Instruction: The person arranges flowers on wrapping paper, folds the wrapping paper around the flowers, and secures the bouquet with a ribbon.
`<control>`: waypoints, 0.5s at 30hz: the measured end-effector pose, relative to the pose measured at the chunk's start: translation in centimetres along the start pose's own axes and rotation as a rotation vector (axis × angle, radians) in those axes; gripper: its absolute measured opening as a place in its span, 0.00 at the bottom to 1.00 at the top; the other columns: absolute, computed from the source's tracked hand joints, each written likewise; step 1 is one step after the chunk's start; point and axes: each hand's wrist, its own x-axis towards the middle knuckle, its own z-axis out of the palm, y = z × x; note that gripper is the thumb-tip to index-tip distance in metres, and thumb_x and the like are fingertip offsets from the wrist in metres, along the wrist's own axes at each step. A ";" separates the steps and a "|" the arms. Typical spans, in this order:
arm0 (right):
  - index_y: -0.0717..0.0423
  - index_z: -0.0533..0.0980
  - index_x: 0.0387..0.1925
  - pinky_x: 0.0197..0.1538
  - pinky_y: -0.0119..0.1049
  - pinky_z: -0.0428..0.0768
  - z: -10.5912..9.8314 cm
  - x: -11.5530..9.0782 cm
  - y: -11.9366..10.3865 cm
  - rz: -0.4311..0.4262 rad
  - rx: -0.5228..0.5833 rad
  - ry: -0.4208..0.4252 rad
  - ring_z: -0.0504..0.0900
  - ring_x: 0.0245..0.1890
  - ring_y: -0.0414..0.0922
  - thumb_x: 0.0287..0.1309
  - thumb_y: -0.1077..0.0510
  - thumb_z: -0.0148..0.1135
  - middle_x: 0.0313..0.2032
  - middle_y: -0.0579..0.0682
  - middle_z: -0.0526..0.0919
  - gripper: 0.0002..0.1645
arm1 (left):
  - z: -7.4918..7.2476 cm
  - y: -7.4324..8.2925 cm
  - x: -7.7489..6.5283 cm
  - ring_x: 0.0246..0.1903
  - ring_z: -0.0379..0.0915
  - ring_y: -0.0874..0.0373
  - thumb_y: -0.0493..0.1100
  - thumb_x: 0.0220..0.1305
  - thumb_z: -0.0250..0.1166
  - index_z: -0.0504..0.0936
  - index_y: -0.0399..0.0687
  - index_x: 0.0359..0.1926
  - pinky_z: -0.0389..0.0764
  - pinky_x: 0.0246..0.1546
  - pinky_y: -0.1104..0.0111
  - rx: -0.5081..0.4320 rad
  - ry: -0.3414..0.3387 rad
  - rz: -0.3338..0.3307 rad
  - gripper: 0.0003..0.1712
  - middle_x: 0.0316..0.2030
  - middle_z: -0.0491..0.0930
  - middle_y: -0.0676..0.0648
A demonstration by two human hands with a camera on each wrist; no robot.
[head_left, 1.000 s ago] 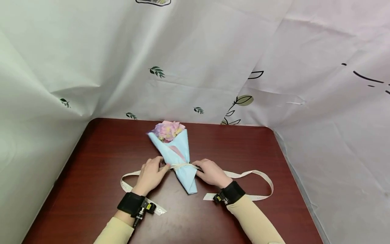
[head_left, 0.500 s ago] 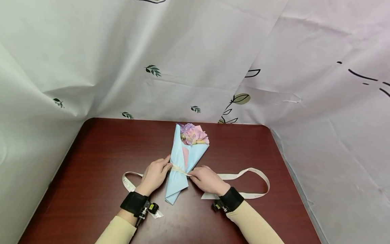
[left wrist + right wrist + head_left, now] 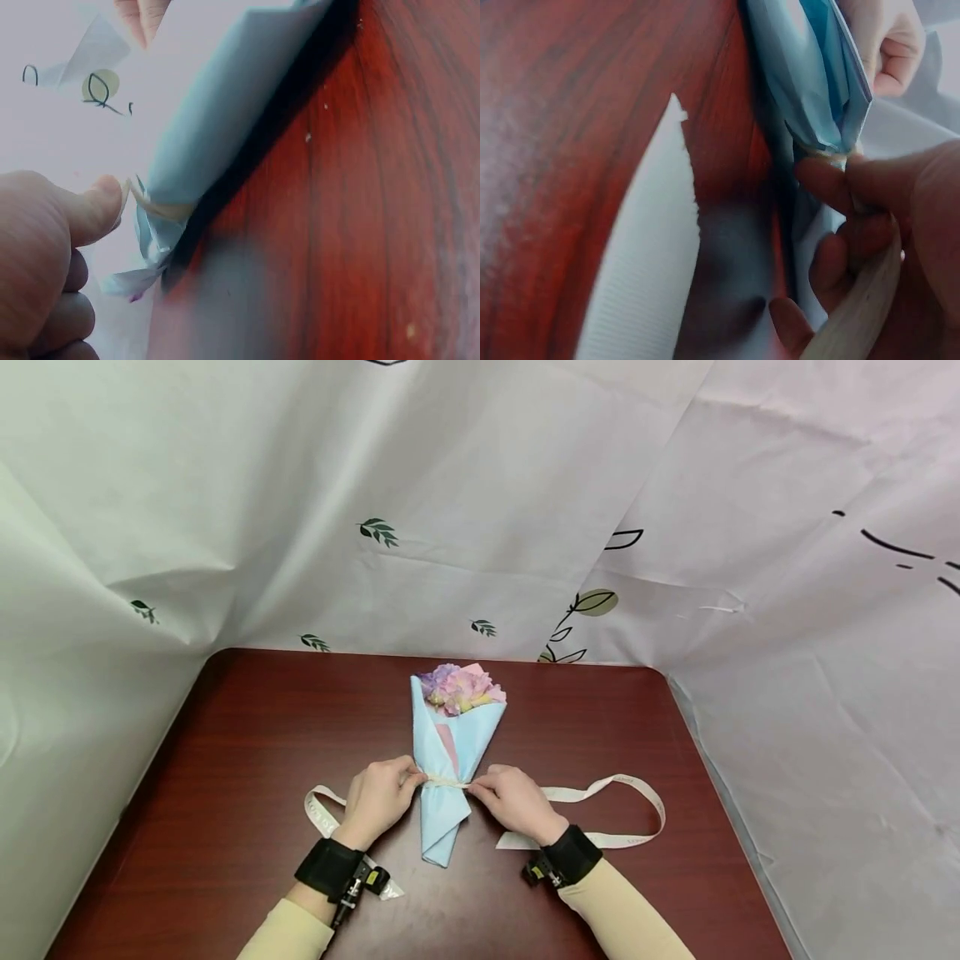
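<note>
A bouquet of pink and purple flowers in light blue wrapping paper lies on the table, blooms toward the far edge. A cream ribbon circles its narrow waist. At the left of the waist my left hand pinches the ribbon between thumb and fingertip; the left wrist view shows a short strand running from the pinch to the wrap. My right hand pinches the ribbon on the opposite side. In the right wrist view a length of ribbon trails from the right fingers.
The ribbon's right tail loops out over the dark red table. Its left tail passes behind the left wrist. White patterned fabric hangs behind and beside the table.
The bouquet has swung from leaning left to leaning slightly right, and its blooms have since shifted a little back left. The left fingers, straighter against the wrap half a second ago, now pinch the ribbon.
</note>
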 end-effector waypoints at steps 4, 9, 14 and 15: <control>0.40 0.89 0.34 0.26 0.30 0.68 0.1 -0.3 0.5 0.106 -0.020 0.040 0.68 0.21 0.33 0.71 0.48 0.61 0.22 0.34 0.70 0.13 | 0.1 -0.9 -0.3 0.12 0.60 0.65 0.49 0.62 0.74 0.81 0.60 0.26 0.61 0.13 0.67 -0.016 -0.011 -0.118 0.10 0.15 0.73 0.59; 0.37 0.88 0.29 0.25 0.31 0.69 -0.2 -0.7 1.0 0.198 -0.059 0.023 0.68 0.20 0.32 0.69 0.46 0.62 0.22 0.33 0.72 0.13 | 0.0 -1.9 -0.3 0.15 0.67 0.61 0.49 0.63 0.72 0.81 0.60 0.25 0.66 0.15 0.64 -0.029 -0.042 -0.220 0.11 0.20 0.80 0.55; 0.37 0.83 0.22 0.27 0.33 0.70 -0.6 -0.9 1.5 0.232 -0.054 -0.034 0.70 0.21 0.34 0.70 0.46 0.61 0.22 0.34 0.73 0.18 | -0.4 -2.5 0.0 0.19 0.74 0.57 0.48 0.62 0.72 0.80 0.61 0.24 0.70 0.19 0.61 -0.033 -0.055 -0.271 0.11 0.21 0.81 0.56; 0.38 0.82 0.21 0.27 0.34 0.70 -0.8 -0.9 1.6 0.237 -0.045 -0.044 0.70 0.22 0.34 0.70 0.47 0.60 0.22 0.34 0.73 0.19 | -0.4 -2.6 0.0 0.20 0.75 0.57 0.47 0.61 0.72 0.80 0.61 0.23 0.71 0.19 0.60 -0.034 -0.057 -0.282 0.12 0.21 0.81 0.56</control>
